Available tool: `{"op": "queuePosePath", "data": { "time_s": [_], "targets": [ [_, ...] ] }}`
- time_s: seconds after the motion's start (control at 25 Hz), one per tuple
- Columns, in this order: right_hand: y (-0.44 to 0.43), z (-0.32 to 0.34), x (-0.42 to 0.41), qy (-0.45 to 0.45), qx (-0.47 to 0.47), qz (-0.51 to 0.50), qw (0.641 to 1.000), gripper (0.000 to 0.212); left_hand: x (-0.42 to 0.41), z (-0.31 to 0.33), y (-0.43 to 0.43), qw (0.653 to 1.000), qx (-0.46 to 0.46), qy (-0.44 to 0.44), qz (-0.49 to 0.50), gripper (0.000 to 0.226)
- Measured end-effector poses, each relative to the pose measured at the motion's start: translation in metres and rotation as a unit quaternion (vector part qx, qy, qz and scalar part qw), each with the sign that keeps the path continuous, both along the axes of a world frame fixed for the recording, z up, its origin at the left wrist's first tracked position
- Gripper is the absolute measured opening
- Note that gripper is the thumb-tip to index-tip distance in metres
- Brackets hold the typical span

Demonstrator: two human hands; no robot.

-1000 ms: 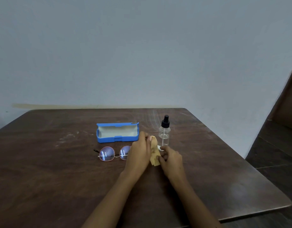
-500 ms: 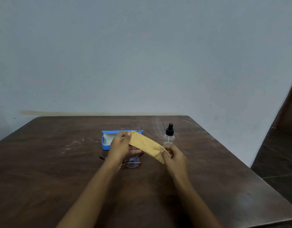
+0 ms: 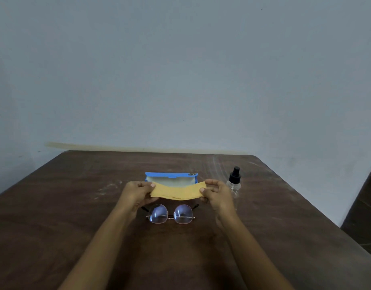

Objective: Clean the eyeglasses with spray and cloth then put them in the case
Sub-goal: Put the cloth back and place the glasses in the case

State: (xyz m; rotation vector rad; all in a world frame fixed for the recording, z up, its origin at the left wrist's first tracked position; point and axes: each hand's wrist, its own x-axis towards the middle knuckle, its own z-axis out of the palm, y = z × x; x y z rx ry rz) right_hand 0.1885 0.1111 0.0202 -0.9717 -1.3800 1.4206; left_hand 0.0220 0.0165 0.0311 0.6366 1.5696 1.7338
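Observation:
A yellow cloth (image 3: 178,192) is stretched flat between my two hands above the table. My left hand (image 3: 136,193) pinches its left end and my right hand (image 3: 217,194) pinches its right end. Round-lens eyeglasses (image 3: 170,214) lie on the table just below the cloth, lenses toward me, temples pointing away. Behind the cloth stands the blue eyeglass case (image 3: 171,177), open, its lower part hidden by the cloth. A clear spray bottle (image 3: 234,184) with a black nozzle stands upright just right of my right hand.
Everything sits on a dark brown wooden table (image 3: 55,216) pushed against a pale blue wall. The table's right edge (image 3: 318,208) drops off to a dark floor.
The cloth was folded small between my hands on the table, then lifted and unfolded. Now it is pulled out level and wide, with my hands farther apart, and the glasses show fully.

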Motion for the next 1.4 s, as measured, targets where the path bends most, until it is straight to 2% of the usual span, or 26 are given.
{"op": "queuePosePath", "data": {
  "time_s": [0.2,0.32,0.48,0.68,0.8,0.96,1.4],
  "targets": [
    [0.014,-0.001,-0.017,-0.036,-0.016,-0.016,0.999,0.021,-0.021,-0.012,0.014,0.991,-0.047,0.102,0.072,0.018],
    [0.022,-0.002,-0.026,-0.077,-0.021,-0.031,0.996,0.027,-0.033,-0.019,0.024,0.98,-0.073,0.142,0.12,0.021],
    [0.034,-0.004,-0.036,-0.13,-0.032,-0.063,0.989,0.031,-0.035,-0.019,0.032,0.954,-0.094,0.234,0.16,0.027],
    [0.038,-0.002,-0.05,-0.216,0.002,-0.09,0.972,0.033,-0.035,-0.025,0.038,0.924,-0.097,0.321,0.183,0.035],
    [0.037,-0.001,-0.051,-0.269,0.056,-0.117,0.954,0.022,-0.035,-0.031,0.042,0.898,-0.097,0.377,0.208,0.035],
    [0.037,-0.003,-0.05,-0.288,0.117,-0.144,0.94,0.015,-0.037,-0.034,0.048,0.89,-0.088,0.389,0.222,0.034],
    [0.04,-0.017,-0.056,-0.266,0.164,-0.158,0.937,0.01,-0.045,-0.044,0.058,0.872,-0.079,0.427,0.226,0.034]
  ]
}}
